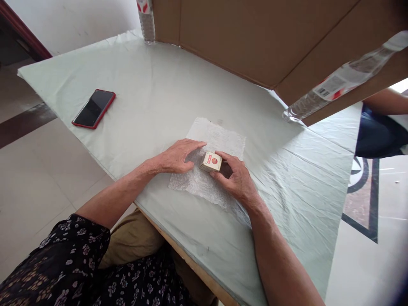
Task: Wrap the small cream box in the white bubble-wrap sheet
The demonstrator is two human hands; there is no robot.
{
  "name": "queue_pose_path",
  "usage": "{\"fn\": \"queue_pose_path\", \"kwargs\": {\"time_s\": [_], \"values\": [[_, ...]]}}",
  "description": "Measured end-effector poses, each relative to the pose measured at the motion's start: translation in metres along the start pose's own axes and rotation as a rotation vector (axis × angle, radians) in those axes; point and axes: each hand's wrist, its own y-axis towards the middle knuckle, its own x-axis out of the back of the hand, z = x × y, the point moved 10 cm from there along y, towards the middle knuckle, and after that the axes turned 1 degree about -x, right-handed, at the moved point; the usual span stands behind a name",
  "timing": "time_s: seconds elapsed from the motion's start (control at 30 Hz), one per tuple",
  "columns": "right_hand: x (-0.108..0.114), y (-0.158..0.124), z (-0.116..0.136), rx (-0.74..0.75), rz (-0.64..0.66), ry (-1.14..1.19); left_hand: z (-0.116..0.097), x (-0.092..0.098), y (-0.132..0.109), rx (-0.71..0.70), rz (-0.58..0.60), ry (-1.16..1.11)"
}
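A small cream box [211, 161] with a red label rests on a sheet of bubble wrap [204, 185] near the middle of the table. My right hand [235, 175] grips the box from its right side, thumb at the near edge and index finger at the far edge. To the left of the box is my left hand [178, 157], its thumb and fingers apart and nothing between them, a small gap from the box. The bubble wrap lies spread out flat under the box and partly under both hands.
A phone with a red case [94, 109] lies at the table's left side. A large cardboard piece [229, 38] with plastic bottles [338, 85] along its edges stands at the back. A pale cloth [134, 85] covers the table. Another person's arm [387, 102] shows at the far right.
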Motion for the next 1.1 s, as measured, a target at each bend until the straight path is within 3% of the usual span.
{"fn": "queue_pose_path", "kwargs": {"time_s": [0.5, 0.63, 0.7, 0.77, 0.87, 0.93, 1.1], "values": [[0.000, -0.001, 0.000, -0.010, 0.028, 0.004, -0.008, 0.000, 0.002, -0.073, -0.074, -0.011], [0.023, 0.000, 0.012, 0.008, -0.039, -0.011, -0.007, 0.001, 0.002, -0.071, -0.081, -0.013], [0.041, -0.004, 0.026, 0.035, -0.099, -0.055, -0.006, 0.002, 0.002, -0.064, -0.079, -0.014], [0.046, -0.013, 0.050, 0.117, -0.066, -0.108, -0.004, 0.004, 0.002, -0.044, -0.090, -0.021], [0.030, -0.036, 0.084, 0.268, 0.049, -0.210, 0.000, 0.009, 0.002, -0.007, -0.134, -0.040], [0.010, -0.051, 0.093, 0.300, 0.126, -0.333, -0.001, 0.014, 0.001, -0.013, -0.176, -0.055], [-0.006, -0.066, 0.095, 0.309, 0.003, -0.533, -0.009, 0.027, -0.003, -0.074, -0.258, -0.125]]}}
